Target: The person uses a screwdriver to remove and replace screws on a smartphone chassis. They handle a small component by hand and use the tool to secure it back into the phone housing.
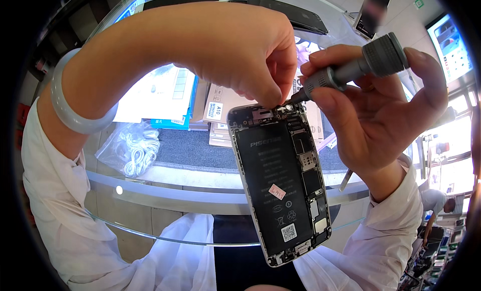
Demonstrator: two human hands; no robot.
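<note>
An opened smartphone (pixel 308 183) hangs tilted in front of me, its inside facing up. A black battery (pixel 268 191) with a small pink sticker fills its left side, and metal shields and boards run down the right. My left hand (pixel 250 50) reaches over from the far side, its thumb and fingers closed at the phone's top edge; part of that grip is hidden. A grey screwdriver (pixel 350 70) is held in my right hand (pixel 371 125), with a fingertip on its end cap. Its tip meets the phone's top right corner, beside a small round part.
Behind the phone, flat cardboard boxes (pixel 225 105) lie on a grey mat (pixel 195 151) on a glass counter. A clear bag of white cable (pixel 135 151) lies at left. Dark phones (pixel 288 14) rest at the back. Another person (pixel 436 203) bends over at far right.
</note>
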